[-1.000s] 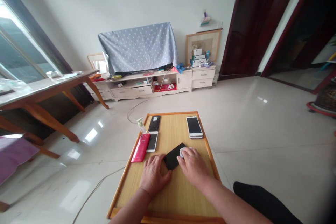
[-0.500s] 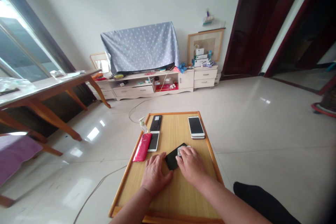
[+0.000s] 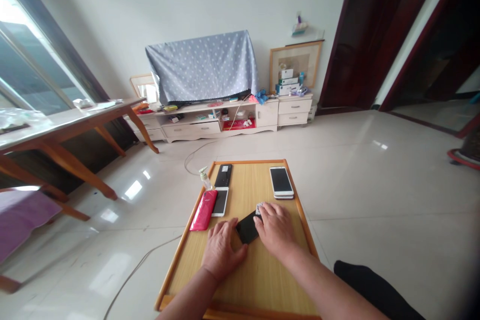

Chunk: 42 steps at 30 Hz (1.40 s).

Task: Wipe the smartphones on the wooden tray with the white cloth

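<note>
A black smartphone (image 3: 247,228) lies slantwise on the small wooden table (image 3: 245,180). My left hand (image 3: 222,248) grips its near left end, thumb on one edge and fingers on the other. Under the fingers of my right hand (image 3: 275,226) is a crumpled greyish-white cloth (image 3: 259,208), pressed on the phone's far right end. That hand covers most of the cloth and part of the phone. Left of my hands, a red phone (image 3: 203,211) partly overlaps a white phone (image 3: 220,202).
A dark phone (image 3: 224,175) and a pump bottle (image 3: 205,178) stand at the table's far left. Stacked white phones (image 3: 281,181) lie far right. Beyond is a low white cabinet (image 3: 266,114); a wooden dining table (image 3: 75,122) stands left. A cable (image 3: 144,247) crosses the floor.
My right hand has slid a little to the right and away from me with the cloth, towards the phone's far end. My left hand keeps its hold in place.
</note>
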Each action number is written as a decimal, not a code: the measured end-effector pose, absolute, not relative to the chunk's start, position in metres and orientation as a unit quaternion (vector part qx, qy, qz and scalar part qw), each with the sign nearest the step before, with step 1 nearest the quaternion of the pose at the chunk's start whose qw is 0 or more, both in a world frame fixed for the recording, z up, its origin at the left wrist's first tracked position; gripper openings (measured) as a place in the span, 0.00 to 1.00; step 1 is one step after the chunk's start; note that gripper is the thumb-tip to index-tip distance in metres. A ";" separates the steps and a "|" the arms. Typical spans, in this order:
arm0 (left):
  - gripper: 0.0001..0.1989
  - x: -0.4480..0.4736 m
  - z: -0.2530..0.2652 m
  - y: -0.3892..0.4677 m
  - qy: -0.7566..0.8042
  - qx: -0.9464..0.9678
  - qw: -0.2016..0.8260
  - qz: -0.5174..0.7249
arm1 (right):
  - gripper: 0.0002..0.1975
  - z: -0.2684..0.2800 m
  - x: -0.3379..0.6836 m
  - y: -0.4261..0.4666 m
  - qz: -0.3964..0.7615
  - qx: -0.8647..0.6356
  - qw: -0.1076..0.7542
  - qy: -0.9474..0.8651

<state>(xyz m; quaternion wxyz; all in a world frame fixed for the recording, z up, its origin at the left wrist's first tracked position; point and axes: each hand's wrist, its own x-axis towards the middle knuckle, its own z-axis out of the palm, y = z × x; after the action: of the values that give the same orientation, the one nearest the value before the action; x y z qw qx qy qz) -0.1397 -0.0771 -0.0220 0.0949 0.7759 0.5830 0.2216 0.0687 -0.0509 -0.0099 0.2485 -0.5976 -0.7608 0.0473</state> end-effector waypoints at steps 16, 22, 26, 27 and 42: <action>0.38 -0.145 -0.040 -0.076 0.571 0.776 0.076 0.258 | 0.21 0.009 0.039 -0.079 0.141 -0.476 0.188 -0.847; 0.40 -0.144 -0.035 -0.076 0.577 0.775 0.087 0.243 | 0.18 0.020 0.062 -0.088 0.141 -0.457 0.180 -0.859; 0.37 -0.142 -0.030 -0.077 0.579 0.777 0.072 0.238 | 0.19 0.015 0.082 -0.077 0.117 -0.511 0.181 -0.832; 0.36 -0.142 -0.029 -0.078 0.578 0.779 0.070 0.234 | 0.19 0.013 0.086 -0.073 0.111 -0.529 0.179 -0.822; 0.33 -0.142 -0.029 -0.075 0.576 0.780 0.071 0.232 | 0.20 0.004 0.067 -0.068 0.102 -0.549 0.210 -0.803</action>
<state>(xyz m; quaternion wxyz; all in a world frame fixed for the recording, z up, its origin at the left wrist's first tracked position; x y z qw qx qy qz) -0.1423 -0.0754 -0.0289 0.0705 0.7803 0.5764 0.2321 0.0672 -0.0683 0.0039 0.2100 -0.5489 -0.8026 0.1015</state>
